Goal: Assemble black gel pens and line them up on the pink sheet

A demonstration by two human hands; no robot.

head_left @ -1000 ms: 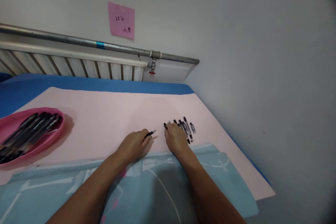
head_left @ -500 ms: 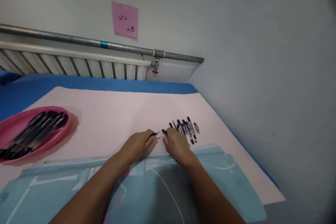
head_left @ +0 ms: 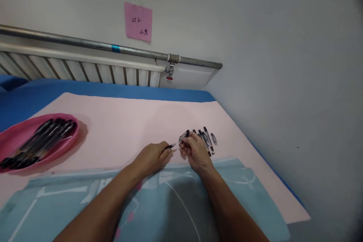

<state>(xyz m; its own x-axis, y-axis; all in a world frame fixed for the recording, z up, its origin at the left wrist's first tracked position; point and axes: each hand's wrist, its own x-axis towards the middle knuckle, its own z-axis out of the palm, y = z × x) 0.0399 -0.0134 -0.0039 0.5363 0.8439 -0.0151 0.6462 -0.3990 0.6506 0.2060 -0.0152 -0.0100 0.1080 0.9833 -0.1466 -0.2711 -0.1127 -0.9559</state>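
Note:
My left hand [head_left: 151, 157] is closed around a black pen barrel [head_left: 169, 146], its pale pointed tip facing right. Opposite it, my right hand [head_left: 196, 152] pinches a clear pen cap with a black end [head_left: 185, 134], tilted up to the right. A small gap shows between the tip and the cap. Just right of my right hand, several black-and-clear pen parts [head_left: 206, 139] lie in a loose group on the pink sheet [head_left: 121, 128]. One separate cap [head_left: 214, 139] lies at the group's right side. My right hand hides some of these parts.
A pink basin [head_left: 72, 140] holding several assembled black pens [head_left: 42, 140] stands at the left. Blue patterned cloth [head_left: 249, 196] covers the near edge. A radiator [head_left: 99, 72] and metal pipe [head_left: 85, 44] run behind; a wall [head_left: 283, 83] borders the right.
My right hand has turned and lifted the cap, bringing its open end toward the pen tip. My left hand stays almost in place. The view has shifted slightly.

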